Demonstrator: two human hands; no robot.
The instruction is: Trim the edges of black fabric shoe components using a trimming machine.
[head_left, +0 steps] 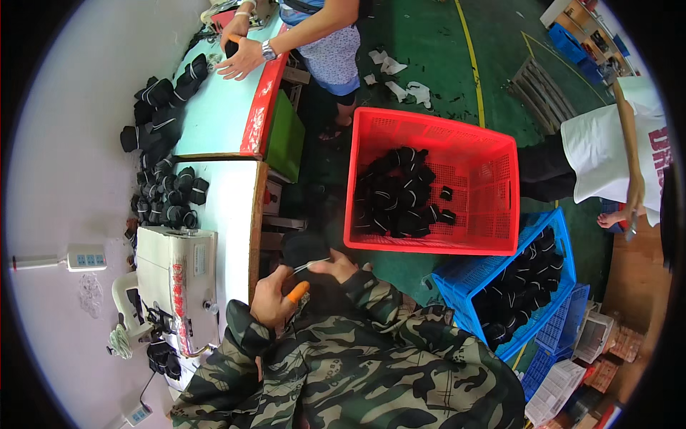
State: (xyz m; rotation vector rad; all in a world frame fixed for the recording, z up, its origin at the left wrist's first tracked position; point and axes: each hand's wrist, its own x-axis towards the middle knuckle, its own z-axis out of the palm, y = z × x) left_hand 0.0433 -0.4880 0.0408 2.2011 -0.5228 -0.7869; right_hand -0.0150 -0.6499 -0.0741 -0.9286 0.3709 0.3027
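A black fabric piece [304, 249] with a thin white strip along its near edge is held in front of my body, beside the table's edge. My left hand [274, 297] is closed at the strip's left end, an orange finger cover [299, 291] on one of its digits. Thumb and fingers of my right hand [334, 267] pinch the same piece at the strip's right end. Both hands are close together. The dark surroundings blur the fabric's outline, and its underside is hidden.
Left of me, a cream sewing machine [177, 286] stands on a table [239, 207] with black fabric bundles [171, 193]. Ahead are a red crate [436, 247] and blue crate [457, 286] holding similar pieces. One co-worker's hands [243, 57] work at the far table; another person [607, 150] stands right.
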